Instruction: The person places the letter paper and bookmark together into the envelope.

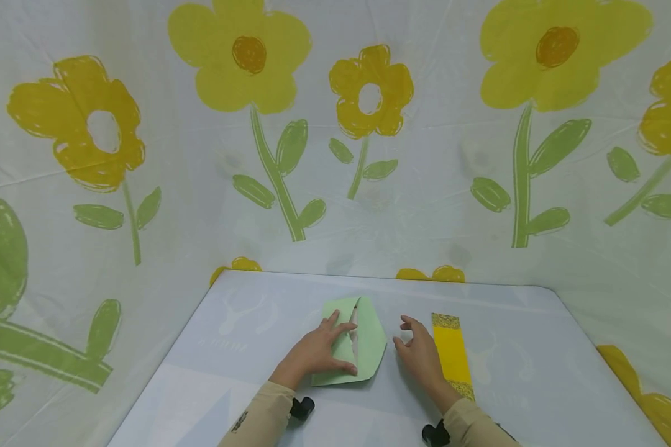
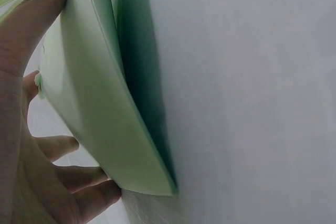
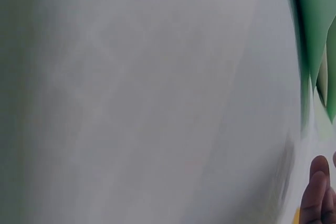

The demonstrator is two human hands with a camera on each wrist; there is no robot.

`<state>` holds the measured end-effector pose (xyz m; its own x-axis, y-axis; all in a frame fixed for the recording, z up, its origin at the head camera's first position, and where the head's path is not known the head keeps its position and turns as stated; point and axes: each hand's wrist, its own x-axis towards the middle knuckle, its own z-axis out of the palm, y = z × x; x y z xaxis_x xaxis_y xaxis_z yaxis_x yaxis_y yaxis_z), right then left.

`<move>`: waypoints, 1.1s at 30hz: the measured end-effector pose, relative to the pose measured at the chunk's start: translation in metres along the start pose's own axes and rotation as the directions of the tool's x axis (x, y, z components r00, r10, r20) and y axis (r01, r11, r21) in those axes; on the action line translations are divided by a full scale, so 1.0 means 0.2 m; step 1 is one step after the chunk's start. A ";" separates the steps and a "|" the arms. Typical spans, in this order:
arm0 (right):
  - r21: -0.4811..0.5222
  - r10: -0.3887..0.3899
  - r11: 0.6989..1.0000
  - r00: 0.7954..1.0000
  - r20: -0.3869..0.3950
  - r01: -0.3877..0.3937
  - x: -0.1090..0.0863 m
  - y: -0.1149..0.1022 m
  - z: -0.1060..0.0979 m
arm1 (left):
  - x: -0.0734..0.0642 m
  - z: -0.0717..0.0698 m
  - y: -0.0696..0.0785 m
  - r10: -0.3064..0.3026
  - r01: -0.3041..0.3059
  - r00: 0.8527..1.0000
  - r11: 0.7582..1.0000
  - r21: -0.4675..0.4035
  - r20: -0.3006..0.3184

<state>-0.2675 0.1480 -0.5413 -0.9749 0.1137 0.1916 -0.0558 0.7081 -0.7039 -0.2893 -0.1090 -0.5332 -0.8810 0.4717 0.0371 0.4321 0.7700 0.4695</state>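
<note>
A light green paper envelope (image 1: 373, 347) with folded flaps lies on the table. Through the slit between its flaps, something whitish shows. My left hand (image 1: 315, 349) rests on the envelope's left part, thumb and fingers spread apart. The left wrist view has the green paper (image 2: 100, 98) close up, one edge raised off the table, with the thumb and fingertips along its far side. Just right of the envelope, my right hand (image 1: 419, 355) hovers apart from it, fingers loosely bent and holding nothing. Only its fingertips (image 3: 316, 182) appear in the right wrist view.
A yellow strip (image 1: 451, 352) with gold glittery bands at both ends lies to the right, partly covered by the right wrist. The white table (image 1: 514, 310) has rounded corners. Behind it hangs a white cloth (image 1: 425, 205) printed with yellow flowers.
</note>
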 end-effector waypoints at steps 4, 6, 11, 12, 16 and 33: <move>-0.012 0.023 1.000 1.000 0.000 -0.023 0.00 0.00 -0.01 | 0.00 0.00 0.00 -0.004 0.004 1.000 1.000 0.001 0.002; -0.018 0.026 0.999 1.000 0.002 -0.026 0.00 0.01 -0.02 | 0.00 0.00 0.00 -0.006 0.006 1.000 1.000 0.001 0.005; -0.027 0.039 0.999 0.999 0.011 -0.038 0.01 0.03 -0.03 | 0.00 0.00 0.00 -0.004 0.004 1.000 1.000 -0.004 0.008; -0.026 0.042 0.999 0.999 0.013 -0.042 0.01 0.03 -0.04 | 0.00 0.00 0.00 -0.003 0.003 1.000 1.000 -0.005 0.008; -0.016 0.054 0.998 0.998 0.018 -0.053 0.01 0.04 -0.05 | 0.00 -0.01 0.01 -0.003 0.003 1.000 1.000 -0.005 0.007; -0.013 0.089 0.996 0.996 0.006 -0.088 0.01 0.08 -0.08 | -0.01 -0.01 0.01 -0.001 0.002 1.000 1.000 -0.018 0.008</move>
<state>-0.2667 0.1707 -0.5402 -0.9772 0.1720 0.1247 0.0335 0.7043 -0.7091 -0.2872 -0.1102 -0.5307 -0.8801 0.4739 0.0295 0.4271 0.7630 0.4852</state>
